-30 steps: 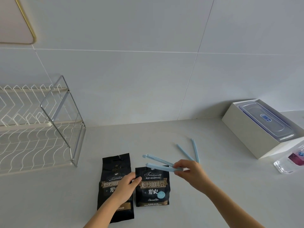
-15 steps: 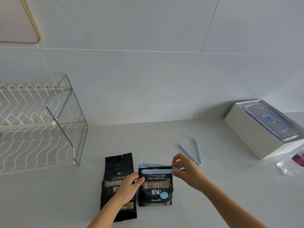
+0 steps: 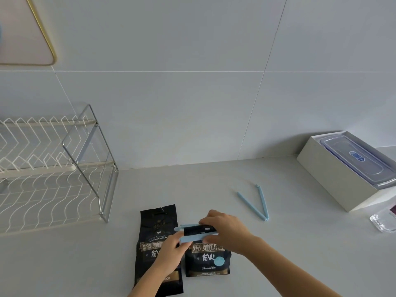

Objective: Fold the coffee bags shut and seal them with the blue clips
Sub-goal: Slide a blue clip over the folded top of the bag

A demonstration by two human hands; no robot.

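Two black coffee bags lie side by side on the white counter. The left coffee bag [image 3: 157, 228] lies flat and unfolded. The right coffee bag [image 3: 206, 260] has its top folded down, and an open blue clip [image 3: 194, 237] straddles that fold, one arm above it and one below. My right hand [image 3: 225, 231] grips the clip's hinge end on the bag's right side. My left hand [image 3: 171, 251] pinches the clip's free left end, resting partly over the left bag. A second blue clip [image 3: 260, 202] lies open in a V on the counter to the right.
A white wire dish rack [image 3: 49, 168] with a metal frame stands at the left. At the right, a white box [image 3: 334, 176] holds a clear lidded container [image 3: 360, 159]. A small clear packet [image 3: 385, 219] lies by the right edge. The tiled wall is behind.
My right hand brought the open clip down from above the right bag onto its folded top. My left hand shifted from the bags to the clip's left end.
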